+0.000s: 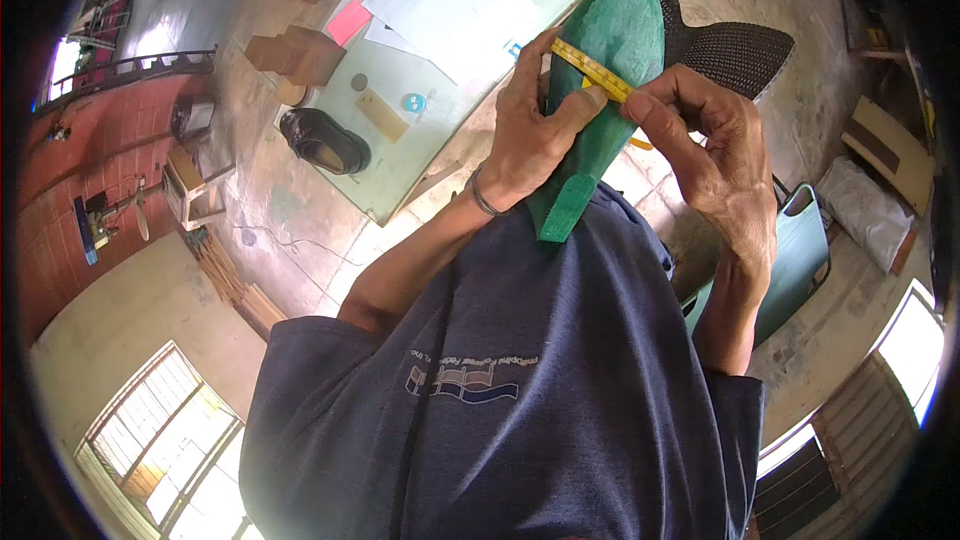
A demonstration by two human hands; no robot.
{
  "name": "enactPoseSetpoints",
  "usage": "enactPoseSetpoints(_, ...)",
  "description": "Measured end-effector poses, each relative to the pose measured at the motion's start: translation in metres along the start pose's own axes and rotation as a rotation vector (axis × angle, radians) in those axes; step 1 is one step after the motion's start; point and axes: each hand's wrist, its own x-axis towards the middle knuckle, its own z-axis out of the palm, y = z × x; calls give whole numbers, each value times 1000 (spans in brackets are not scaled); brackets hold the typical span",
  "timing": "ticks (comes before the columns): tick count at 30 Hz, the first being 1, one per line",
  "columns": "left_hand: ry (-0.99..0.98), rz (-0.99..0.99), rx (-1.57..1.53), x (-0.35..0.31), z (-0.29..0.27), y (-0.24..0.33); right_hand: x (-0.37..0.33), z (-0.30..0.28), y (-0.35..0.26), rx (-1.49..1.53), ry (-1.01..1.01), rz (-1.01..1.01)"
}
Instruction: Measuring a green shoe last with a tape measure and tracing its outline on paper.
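Note:
A green shoe last (617, 22) is held in front of my chest, its rounded toe pointing away and its narrow end close to my dark shirt. Across its wide part runs a yellow measuring tape (588, 66). My left hand (528, 135) grips the last from its left side, with the thumb lying over it beside the tape. On the other side, my right hand (715, 140) pinches the tape between thumb and fingers at the last's right edge. A loose stretch of the tape shows below, behind the last.
On the pale table (400, 175) at the left lie white paper sheets (455, 10), a pink slip (348, 22) and a black shoe (325, 140). Brown blocks (297, 57) sit at its edge. A black woven chair (725, 50) stands beyond the last, a green chair (797, 255) at right.

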Motion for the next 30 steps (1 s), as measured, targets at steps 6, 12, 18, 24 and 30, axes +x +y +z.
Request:
enactPoseSetpoints(6, 19, -49, 80, -4, 2, 2, -2, -2, -2, 13, 15, 50)
enactPoseSetpoints(12, 34, 43, 245, -9, 8, 4, -11, -14, -3, 50, 28, 175)
enactPoseSetpoints(18, 0, 199, 660, -15, 21, 6, -45, -27, 29, 320, 114, 310)
enactPoseSetpoints(24, -75, 225, 697, -17, 28, 13, -61, -34, 30, 352, 152, 362)
enactPoseSetpoints(30, -117, 229, 701, -18, 29, 10, -69, -32, 21, 308, 157, 331)
